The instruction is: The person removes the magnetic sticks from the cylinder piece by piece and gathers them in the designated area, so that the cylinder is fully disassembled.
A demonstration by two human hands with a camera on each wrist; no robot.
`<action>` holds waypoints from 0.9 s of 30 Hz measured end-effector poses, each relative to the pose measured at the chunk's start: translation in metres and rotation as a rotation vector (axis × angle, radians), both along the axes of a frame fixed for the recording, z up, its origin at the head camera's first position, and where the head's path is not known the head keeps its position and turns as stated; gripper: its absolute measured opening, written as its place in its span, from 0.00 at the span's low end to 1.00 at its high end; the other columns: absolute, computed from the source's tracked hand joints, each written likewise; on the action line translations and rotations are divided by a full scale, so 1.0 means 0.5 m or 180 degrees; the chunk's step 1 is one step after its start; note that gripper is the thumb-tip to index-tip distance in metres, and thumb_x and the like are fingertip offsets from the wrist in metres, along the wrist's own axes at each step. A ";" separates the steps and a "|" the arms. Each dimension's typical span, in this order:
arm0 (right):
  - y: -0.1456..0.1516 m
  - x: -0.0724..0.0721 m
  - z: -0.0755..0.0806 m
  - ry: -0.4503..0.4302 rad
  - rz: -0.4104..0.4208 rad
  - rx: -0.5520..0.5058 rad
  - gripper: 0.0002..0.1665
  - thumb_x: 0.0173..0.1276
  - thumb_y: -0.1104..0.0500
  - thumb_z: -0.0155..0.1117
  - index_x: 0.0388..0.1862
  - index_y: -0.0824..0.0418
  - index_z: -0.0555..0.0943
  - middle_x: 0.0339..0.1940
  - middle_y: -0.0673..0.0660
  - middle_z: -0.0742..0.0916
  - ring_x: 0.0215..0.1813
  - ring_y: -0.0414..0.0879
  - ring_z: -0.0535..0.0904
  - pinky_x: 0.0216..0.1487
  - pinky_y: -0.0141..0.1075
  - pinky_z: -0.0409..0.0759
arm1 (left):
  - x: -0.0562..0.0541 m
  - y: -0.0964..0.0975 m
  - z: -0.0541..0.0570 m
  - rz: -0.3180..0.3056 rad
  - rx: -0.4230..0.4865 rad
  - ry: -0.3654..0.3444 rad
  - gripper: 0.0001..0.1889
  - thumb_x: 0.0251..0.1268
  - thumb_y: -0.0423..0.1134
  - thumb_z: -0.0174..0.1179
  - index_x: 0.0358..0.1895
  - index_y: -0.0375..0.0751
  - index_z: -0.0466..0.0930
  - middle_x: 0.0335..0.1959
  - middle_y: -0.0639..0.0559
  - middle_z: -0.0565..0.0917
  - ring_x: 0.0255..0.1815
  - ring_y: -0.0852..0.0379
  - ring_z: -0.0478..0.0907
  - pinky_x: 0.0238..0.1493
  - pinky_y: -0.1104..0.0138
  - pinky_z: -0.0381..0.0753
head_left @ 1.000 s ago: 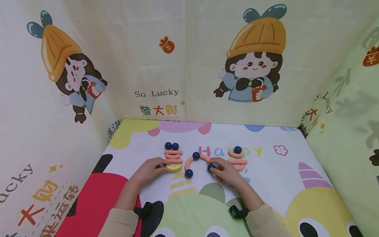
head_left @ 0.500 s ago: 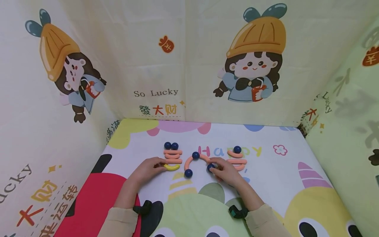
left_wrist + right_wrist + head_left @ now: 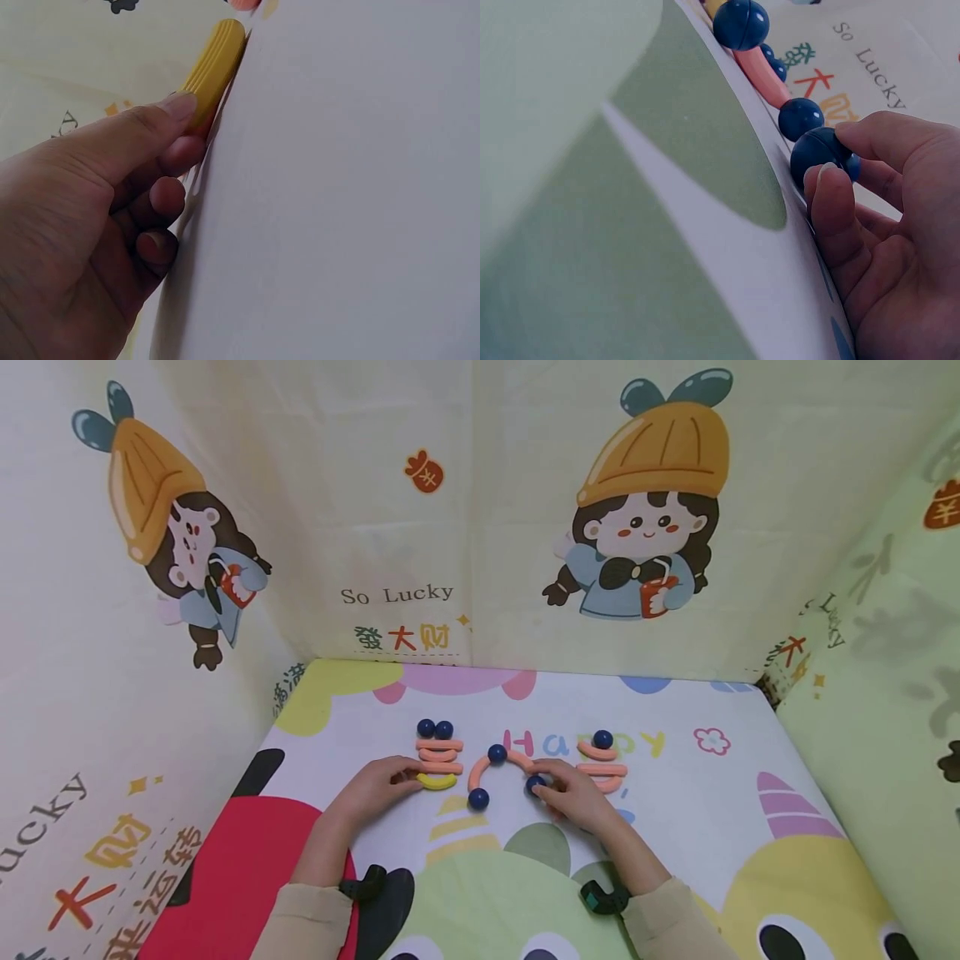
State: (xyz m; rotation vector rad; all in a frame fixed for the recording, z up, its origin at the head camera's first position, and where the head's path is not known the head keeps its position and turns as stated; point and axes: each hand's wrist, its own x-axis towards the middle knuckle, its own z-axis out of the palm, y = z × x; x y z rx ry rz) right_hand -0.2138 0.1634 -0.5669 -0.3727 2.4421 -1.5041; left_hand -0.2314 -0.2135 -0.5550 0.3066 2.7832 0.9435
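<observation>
My left hand [image 3: 384, 787] pinches the left end of a yellow curved rod [image 3: 437, 782] between thumb and index finger. Ridges along this rod [image 3: 214, 71] show in the left wrist view. Just above it lies a stack of salmon-pink rods [image 3: 441, 768], straight and curved. To the right, an arch of two curved pink rods [image 3: 479, 772] joins dark blue balls at its top [image 3: 497, 754] and left foot [image 3: 478, 799]. At the arch's right foot, my right hand [image 3: 573, 793] holds another dark blue ball [image 3: 821, 154] between thumb and fingers.
Two blue balls [image 3: 435, 729] sit above the left stack. Right of my right hand lies a second group of pink rods [image 3: 602, 770], topped by a blue ball [image 3: 602, 739]. A printed cloth covers the table [image 3: 705, 793]; printed curtains [image 3: 510, 527] enclose its back and sides.
The yellow rod has shifted slightly left beneath the pink stack, with my left hand still pinching it. My right hand stays on its ball. The head view sways a little.
</observation>
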 end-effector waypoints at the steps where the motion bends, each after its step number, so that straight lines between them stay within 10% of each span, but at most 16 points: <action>1: 0.000 0.000 0.000 0.0004 -0.0001 0.0011 0.20 0.71 0.50 0.64 0.61 0.45 0.79 0.61 0.54 0.78 0.20 0.48 0.77 0.27 0.37 0.78 | 0.000 0.001 0.000 0.0010 -0.0003 -0.0003 0.14 0.61 0.50 0.68 0.50 0.59 0.84 0.39 0.63 0.82 0.42 0.61 0.77 0.48 0.62 0.80; 15: 0.000 -0.001 0.001 0.0043 0.0020 0.0044 0.21 0.71 0.50 0.64 0.62 0.45 0.78 0.62 0.55 0.78 0.20 0.47 0.78 0.27 0.37 0.79 | 0.005 0.011 0.010 -0.0006 -0.0026 0.0119 0.09 0.64 0.48 0.67 0.46 0.60 0.84 0.28 0.60 0.77 0.34 0.59 0.74 0.39 0.64 0.75; 27: -0.004 0.004 0.009 0.0052 -0.0024 0.0060 0.21 0.71 0.53 0.64 0.62 0.49 0.78 0.62 0.56 0.79 0.21 0.52 0.78 0.25 0.37 0.77 | 0.011 0.094 0.035 -0.0803 0.0082 0.0429 0.18 0.63 0.47 0.67 0.56 0.54 0.83 0.51 0.61 0.80 0.45 0.63 0.74 0.49 0.65 0.79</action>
